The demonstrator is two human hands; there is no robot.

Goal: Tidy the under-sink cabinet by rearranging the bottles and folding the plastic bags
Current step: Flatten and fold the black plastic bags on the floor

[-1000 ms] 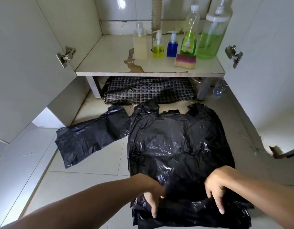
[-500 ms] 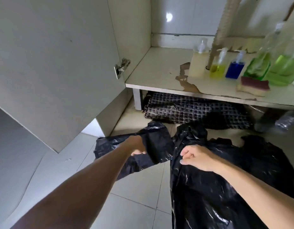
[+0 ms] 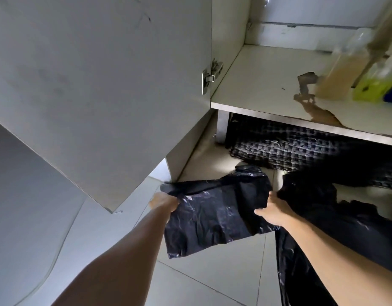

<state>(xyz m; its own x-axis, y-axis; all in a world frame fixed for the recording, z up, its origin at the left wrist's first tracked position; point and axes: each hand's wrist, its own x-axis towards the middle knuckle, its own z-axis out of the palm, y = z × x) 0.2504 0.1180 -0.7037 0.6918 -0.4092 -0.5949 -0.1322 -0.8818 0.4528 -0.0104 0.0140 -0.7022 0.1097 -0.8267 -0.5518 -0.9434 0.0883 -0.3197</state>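
While both arms reach forward over the tiled floor (image 3: 212, 281), the left hand (image 3: 163, 201) pinches the left edge of a small black plastic bag (image 3: 214, 215), its fingers curled round the plastic and mostly hidden behind it. The right hand (image 3: 270, 212) grips the same bag at its right edge, thumb and fingers closed on the film. Between the two hands the small bag is held up off the floor, stretched roughly flat; it is glossy, crinkled and partly doubled over, with its lower corner hanging down. Just to the right, touching the right forearm, a larger black bag (image 3: 345, 228) lies spread on the floor. Farther off, a dark checked cloth (image 3: 289, 149) sits under the cabinet shelf (image 3: 267, 85). On the shelf at far right stand blurred bottles (image 3: 345, 74), one pale amber, one yellow-green. The open cabinet door (image 3: 98, 85) fills the left side, with a metal hinge (image 3: 210, 77) at its inner edge.
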